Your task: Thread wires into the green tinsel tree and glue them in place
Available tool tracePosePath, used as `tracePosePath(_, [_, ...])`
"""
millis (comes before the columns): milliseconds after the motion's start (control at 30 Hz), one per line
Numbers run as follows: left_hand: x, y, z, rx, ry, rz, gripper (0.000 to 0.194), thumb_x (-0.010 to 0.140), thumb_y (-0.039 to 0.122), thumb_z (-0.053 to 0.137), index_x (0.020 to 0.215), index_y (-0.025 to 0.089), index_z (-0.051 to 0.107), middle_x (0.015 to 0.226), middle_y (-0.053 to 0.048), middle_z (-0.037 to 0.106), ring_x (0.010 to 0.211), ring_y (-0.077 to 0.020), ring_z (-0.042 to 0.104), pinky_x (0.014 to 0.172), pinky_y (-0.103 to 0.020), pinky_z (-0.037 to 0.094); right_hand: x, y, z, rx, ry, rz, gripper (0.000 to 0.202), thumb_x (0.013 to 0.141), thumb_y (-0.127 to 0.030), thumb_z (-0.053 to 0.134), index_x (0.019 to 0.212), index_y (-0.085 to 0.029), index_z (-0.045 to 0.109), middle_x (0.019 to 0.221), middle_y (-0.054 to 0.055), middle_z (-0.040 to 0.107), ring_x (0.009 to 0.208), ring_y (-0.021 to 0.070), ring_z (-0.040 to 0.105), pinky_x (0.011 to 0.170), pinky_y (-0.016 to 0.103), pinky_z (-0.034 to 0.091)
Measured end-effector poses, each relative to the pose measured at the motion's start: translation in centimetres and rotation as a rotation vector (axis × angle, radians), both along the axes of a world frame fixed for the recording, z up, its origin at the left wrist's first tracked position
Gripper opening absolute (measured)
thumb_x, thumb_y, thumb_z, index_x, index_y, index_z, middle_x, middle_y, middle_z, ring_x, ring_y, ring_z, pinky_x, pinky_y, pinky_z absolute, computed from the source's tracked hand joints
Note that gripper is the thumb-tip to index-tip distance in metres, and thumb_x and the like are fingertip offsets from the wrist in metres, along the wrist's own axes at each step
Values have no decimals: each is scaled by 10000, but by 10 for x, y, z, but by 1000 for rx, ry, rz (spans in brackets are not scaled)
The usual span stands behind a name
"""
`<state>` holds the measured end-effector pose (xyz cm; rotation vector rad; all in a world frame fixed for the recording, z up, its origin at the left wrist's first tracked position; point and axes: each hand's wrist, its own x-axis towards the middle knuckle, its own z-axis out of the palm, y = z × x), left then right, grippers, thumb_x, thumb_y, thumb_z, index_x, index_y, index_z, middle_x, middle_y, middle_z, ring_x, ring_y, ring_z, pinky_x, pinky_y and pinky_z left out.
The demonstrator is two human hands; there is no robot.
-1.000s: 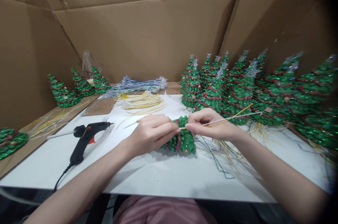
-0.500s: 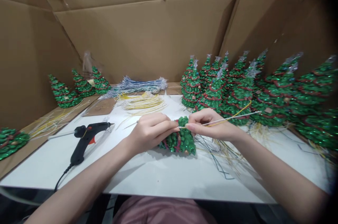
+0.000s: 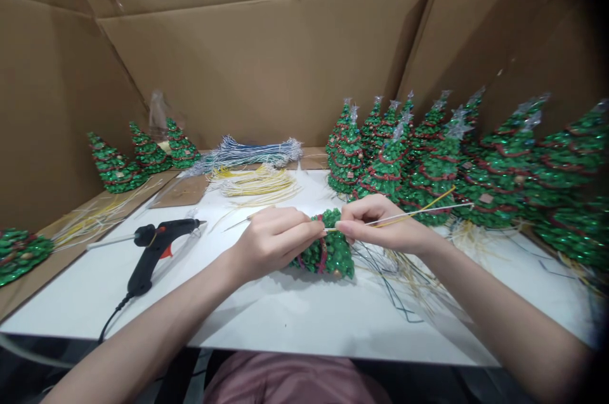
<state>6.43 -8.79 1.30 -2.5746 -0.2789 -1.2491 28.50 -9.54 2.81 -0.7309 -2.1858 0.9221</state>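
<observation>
1. Because a grip closed on either side of the short gap, the pair of wires, 1 yellow and 1 white, ran nearly straight, which probably kept it steady.
2. The right hand pinched the wires between thumb and forefinger; their long ends slanted out past the wrist, apparently clear of the fingertips.
3. The left hand was closed, its fingertips on the strand; whether it also gripped the tree or the pointed tool beside it, I could not tell.
4. The green tree sat on the bench beneath the hands, probably so that wires and branches were close together; the left hand hid part of it.
5. The glue gun lay to the left, nozzle pointing right, seemingly set aside yet near the left arm.
6. The blue and white bundle and yellow bundle lay towards the back, while decorated trees stood grouped at the right, perhaps to leave the middle for handling.
</observation>
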Motion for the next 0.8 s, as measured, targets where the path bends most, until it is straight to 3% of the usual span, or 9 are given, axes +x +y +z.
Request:
tracePosePath(400, [1,-2,2,-88,1,-8,63,859,150,571,866,133,632,677,-29,654,575,-93,561,518,-204,395,0,0,0,-36,-1,-13,379,863,-371,539,570,-131,532,498,-42,386,462,60,334,433,214,226])
tracePosePath(633, [-6,6,3,-127,-62,-13,54,827,133,614,877,145,630,716,-32,667,634,-104,601,590,-205,452,2,1,1,-42,44,-34,387,875,-375,533,568,-140,525,505,-43,393,460,55,308,432,217,215])
tracePosePath(800, [-7,6,7,-209,0,32,70,835,182,601,888,142,625,780,-51,666,693,-128,609,638,-236,469,4,2,-1,-46,47,-61,396,871,-392,538,562,-144,518,511,-43,385,469,58,301,440,221,212])
